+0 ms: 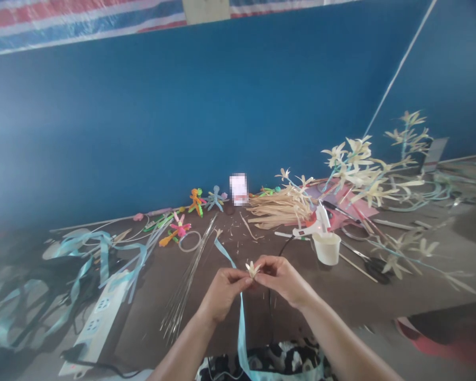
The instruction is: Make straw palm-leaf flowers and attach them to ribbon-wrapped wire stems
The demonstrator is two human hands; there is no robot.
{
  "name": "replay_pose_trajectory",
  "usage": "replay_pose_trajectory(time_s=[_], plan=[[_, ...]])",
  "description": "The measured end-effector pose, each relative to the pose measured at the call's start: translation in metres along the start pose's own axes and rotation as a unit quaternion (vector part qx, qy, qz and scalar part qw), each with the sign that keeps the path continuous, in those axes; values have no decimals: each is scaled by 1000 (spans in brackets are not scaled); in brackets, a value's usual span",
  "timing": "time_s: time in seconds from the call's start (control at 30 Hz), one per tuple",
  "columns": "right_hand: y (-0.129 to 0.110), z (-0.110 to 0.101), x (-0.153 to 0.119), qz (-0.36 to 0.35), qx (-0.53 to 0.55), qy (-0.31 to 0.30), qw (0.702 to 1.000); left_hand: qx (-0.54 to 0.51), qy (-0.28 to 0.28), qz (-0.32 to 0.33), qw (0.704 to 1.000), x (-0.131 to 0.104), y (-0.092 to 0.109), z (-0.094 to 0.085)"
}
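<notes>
Between my two hands is a small cream-coloured flower (253, 269) with pointed petals. My left hand (225, 290) pinches it from the left side, thumb and forefinger pressed together. From the right, my right hand (282, 278) grips its base with closed fingertips. A light blue ribbon (241, 328) runs from the table past my left fingers and down toward my lap; whether the fingers also hold it I cannot tell. To the left of my hands lies a bundle of thin metal wires (188, 286).
A white glue gun (315, 222) and a white cup (326, 248) stand at right, beside black-handled scissors (376, 269). Dried strips (281, 206) and flower branches (357, 169) lie behind. A power strip (99, 317) and tangled ribbon (103, 254) are at left.
</notes>
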State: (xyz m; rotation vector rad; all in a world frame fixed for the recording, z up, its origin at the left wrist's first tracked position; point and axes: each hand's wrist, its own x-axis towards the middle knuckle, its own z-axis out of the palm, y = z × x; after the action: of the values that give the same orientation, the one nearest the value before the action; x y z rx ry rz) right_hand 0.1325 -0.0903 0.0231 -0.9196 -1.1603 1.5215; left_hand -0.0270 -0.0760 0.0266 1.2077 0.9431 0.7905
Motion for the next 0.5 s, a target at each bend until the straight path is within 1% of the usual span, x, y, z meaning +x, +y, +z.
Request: replay_pose_trajectory(time_s=[0.07,0.17,0.23,0.3,0.33,0.4,0.43,0.5], plan=[[-2,0,0,-4,-40,13,999,-2,9,2,1000,1,-1,1],[-5,0,-2,-20,-107,54,993,6,30,16,999,3,0,4],[-7,-1,-4,-32,-126,78,988,-6,36,22,999,3,0,6],[-7,-6,-8,-38,-115,106,987,-50,39,15,998,5,-2,8],[-5,-11,-10,-38,-94,128,987,-77,43,8,996,6,-3,8],[-1,-25,-15,-40,-16,200,979,-135,58,-3,989,8,-6,7],[2,-33,-16,-40,38,245,968,-160,66,-6,985,9,-8,7],[10,-51,-15,-40,148,333,930,-196,72,-4,978,11,-10,6]])
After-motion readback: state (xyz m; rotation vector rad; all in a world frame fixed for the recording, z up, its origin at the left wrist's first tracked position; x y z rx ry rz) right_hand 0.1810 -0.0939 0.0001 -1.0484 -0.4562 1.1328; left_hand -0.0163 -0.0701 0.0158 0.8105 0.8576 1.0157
